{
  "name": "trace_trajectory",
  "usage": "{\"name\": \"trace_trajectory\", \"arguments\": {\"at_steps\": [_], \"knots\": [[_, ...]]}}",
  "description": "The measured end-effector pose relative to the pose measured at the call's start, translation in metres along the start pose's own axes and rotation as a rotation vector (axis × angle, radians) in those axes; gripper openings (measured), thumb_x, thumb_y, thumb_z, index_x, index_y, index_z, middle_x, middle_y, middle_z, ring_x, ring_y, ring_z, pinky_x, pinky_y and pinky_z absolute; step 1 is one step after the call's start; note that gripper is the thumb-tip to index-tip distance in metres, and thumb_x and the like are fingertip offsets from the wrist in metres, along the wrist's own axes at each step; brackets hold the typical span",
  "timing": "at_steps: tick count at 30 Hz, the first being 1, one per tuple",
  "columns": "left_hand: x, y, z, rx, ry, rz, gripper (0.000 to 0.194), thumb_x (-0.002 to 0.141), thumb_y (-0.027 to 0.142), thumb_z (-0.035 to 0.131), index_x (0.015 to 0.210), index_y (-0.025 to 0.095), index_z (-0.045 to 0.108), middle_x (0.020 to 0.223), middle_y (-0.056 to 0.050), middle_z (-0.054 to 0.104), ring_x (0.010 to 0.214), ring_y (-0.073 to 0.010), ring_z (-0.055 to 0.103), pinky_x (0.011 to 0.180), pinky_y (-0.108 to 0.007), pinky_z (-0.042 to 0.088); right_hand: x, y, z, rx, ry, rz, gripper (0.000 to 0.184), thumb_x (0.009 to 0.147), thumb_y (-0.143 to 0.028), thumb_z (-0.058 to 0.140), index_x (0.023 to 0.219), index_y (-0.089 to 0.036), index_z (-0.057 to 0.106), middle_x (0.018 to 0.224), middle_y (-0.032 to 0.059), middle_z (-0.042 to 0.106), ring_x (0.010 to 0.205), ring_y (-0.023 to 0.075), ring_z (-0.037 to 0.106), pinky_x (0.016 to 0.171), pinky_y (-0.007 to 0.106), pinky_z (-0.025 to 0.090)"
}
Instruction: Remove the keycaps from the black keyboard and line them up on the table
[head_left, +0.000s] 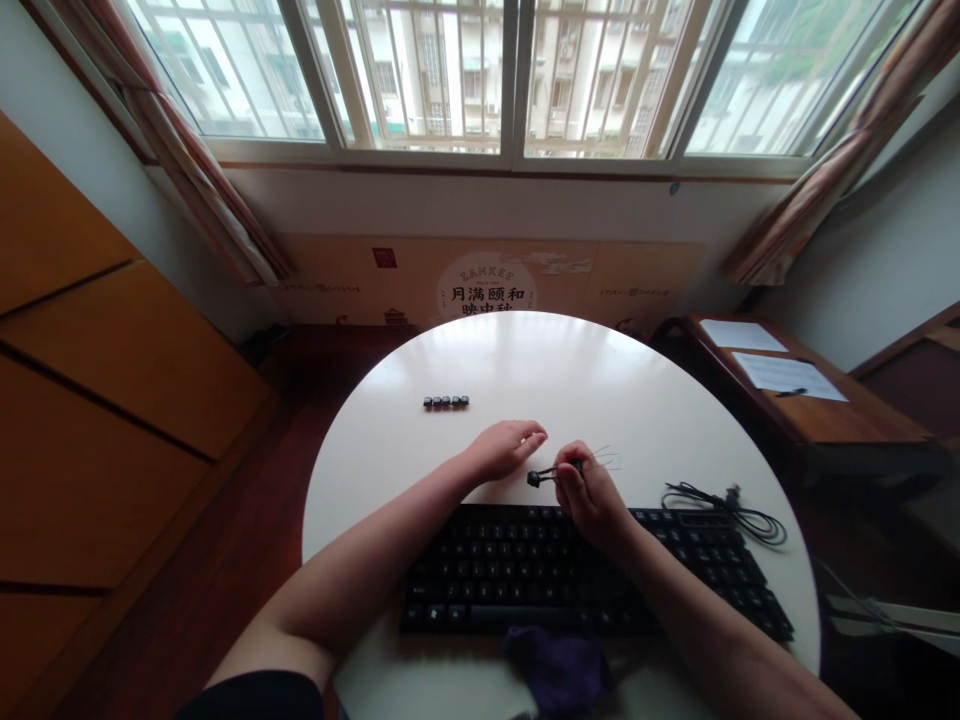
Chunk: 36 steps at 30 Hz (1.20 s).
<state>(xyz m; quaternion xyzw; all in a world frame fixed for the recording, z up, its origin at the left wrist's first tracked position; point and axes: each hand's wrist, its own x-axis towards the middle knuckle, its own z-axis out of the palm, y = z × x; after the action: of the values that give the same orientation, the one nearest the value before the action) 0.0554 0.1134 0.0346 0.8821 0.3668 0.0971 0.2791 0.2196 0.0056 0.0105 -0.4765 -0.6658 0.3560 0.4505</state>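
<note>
My right hand [589, 490] is closed around a keycap puller [547, 474], held above the back edge of a black keyboard [510, 560]. Dark prongs stick out of the fist to the left, with a small black keycap [533, 479] at their end. Thin wire loops [609, 458] show on the other side of the fist. Just left of the keycap, my left hand [510, 448] is low over the white table, its fingers stretched to the right with nothing visible in them. Farther back, several black keycaps [446, 402] stand in a short row.
The round white table [517, 350] carries a coiled black cable [750, 515] to the right of my right hand. A purple cloth [559, 668] lies in front of the keyboard. At the right stands a wooden desk [840, 420] with papers [787, 374] and a pen [792, 392].
</note>
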Motion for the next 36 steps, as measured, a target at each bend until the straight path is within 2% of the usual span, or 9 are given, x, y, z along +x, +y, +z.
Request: {"name": "trace_trajectory", "arguments": {"at_steps": [3, 5, 11, 15, 18, 21, 24, 28, 36], "knots": [[-0.004, 0.003, -0.012, -0.401, -0.105, 0.147, 0.038, 0.096, 0.043, 0.049, 0.119, 0.017, 0.064, 0.103, -0.009, 0.069, 0.086, -0.0179, 0.066, 0.058, -0.024, 0.054, 0.003, -0.002, -0.008, -0.006, 0.07, 0.044, 0.03, 0.103, -0.05, 0.033, 0.093, -0.022, 0.04, 0.056, -0.0077, 0.039, 0.045, 0.0114, 0.039, 0.048, 0.023, 0.033], [-0.007, 0.006, -0.018, -0.495, -0.156, 0.218, 0.039, 0.089, 0.046, 0.062, 0.113, 0.016, 0.068, 0.098, -0.009, 0.068, 0.083, -0.018, 0.066, 0.053, -0.022, 0.053, 0.004, -0.008, -0.014, -0.056, 0.076, 0.045, 0.03, 0.103, -0.049, 0.033, 0.093, -0.022, 0.041, 0.056, -0.0069, 0.041, 0.046, 0.0117, 0.039, 0.049, 0.023, 0.033], [-0.009, 0.008, -0.023, -0.386, -0.172, 0.364, 0.028, 0.082, 0.032, 0.075, 0.107, 0.019, 0.072, 0.085, -0.004, 0.071, 0.078, -0.0136, 0.066, 0.071, -0.023, 0.053, 0.004, -0.024, -0.023, -0.234, -0.021, -0.01, 0.024, 0.102, -0.043, 0.036, 0.094, -0.021, 0.044, 0.06, -0.0041, 0.047, 0.05, 0.0138, 0.044, 0.052, 0.025, 0.034], [-0.009, 0.003, -0.026, -0.227, -0.177, 0.427, 0.025, 0.082, 0.025, 0.075, 0.106, 0.021, 0.073, 0.085, -0.002, 0.071, 0.073, -0.011, 0.063, 0.071, -0.022, 0.049, 0.005, -0.025, -0.024, -0.35, -0.076, -0.04, 0.022, 0.101, -0.04, 0.037, 0.093, -0.021, 0.044, 0.065, -0.0019, 0.051, 0.055, 0.0151, 0.048, 0.055, 0.026, 0.034], [-0.007, -0.013, -0.038, -0.061, -0.094, 0.402, 0.025, 0.087, 0.02, 0.069, 0.111, 0.022, 0.072, 0.097, -0.005, 0.07, 0.08, -0.0135, 0.063, 0.075, -0.024, 0.048, 0.006, -0.024, -0.024, -0.386, -0.039, -0.032, 0.024, 0.102, -0.042, 0.035, 0.093, -0.021, 0.044, 0.061, -0.0033, 0.048, 0.052, 0.0152, 0.045, 0.054, 0.025, 0.032], [-0.001, -0.042, -0.053, 0.179, 0.119, 0.303, 0.024, 0.091, 0.016, 0.06, 0.112, 0.022, 0.071, 0.106, -0.007, 0.069, 0.097, -0.0199, 0.061, 0.085, -0.032, 0.047, 0.005, -0.022, -0.02, -0.387, -0.015, -0.035, 0.025, 0.102, -0.042, 0.034, 0.093, -0.021, 0.043, 0.059, -0.0039, 0.046, 0.051, 0.0156, 0.045, 0.054, 0.026, 0.031], [0.006, -0.073, -0.06, 0.39, 0.248, 0.198, 0.024, 0.092, 0.016, 0.056, 0.11, 0.022, 0.071, 0.105, -0.007, 0.071, 0.096, -0.0227, 0.059, 0.09, -0.038, 0.044, 0.004, -0.019, -0.013, -0.393, -0.075, -0.036, 0.023, 0.101, -0.042, 0.035, 0.093, -0.022, 0.043, 0.06, -0.0035, 0.047, 0.052, 0.0163, 0.046, 0.055, 0.026, 0.031], [0.012, -0.1, -0.053, 0.504, 0.3, 0.132, 0.035, 0.091, 0.017, 0.056, 0.125, 0.023, 0.064, 0.105, -0.007, 0.072, 0.098, -0.0247, 0.058, 0.094, -0.041, 0.041, 0.003, -0.017, -0.008, -0.39, -0.104, -0.012, 0.022, 0.101, -0.041, 0.035, 0.093, -0.022, 0.042, 0.061, -0.0029, 0.048, 0.053, 0.0168, 0.046, 0.056, 0.026, 0.031], [0.013, -0.121, -0.049, 0.535, 0.273, 0.105, 0.051, 0.089, 0.018, 0.054, 0.139, 0.026, 0.053, 0.104, -0.006, 0.072, 0.099, -0.0245, 0.059, 0.093, -0.038, 0.041, 0.002, -0.018, -0.005, -0.364, -0.164, 0.023, 0.019, 0.1, -0.039, 0.036, 0.094, -0.022, 0.043, 0.063, -0.0021, 0.051, 0.056, 0.0174, 0.048, 0.058, 0.026, 0.031]]}}
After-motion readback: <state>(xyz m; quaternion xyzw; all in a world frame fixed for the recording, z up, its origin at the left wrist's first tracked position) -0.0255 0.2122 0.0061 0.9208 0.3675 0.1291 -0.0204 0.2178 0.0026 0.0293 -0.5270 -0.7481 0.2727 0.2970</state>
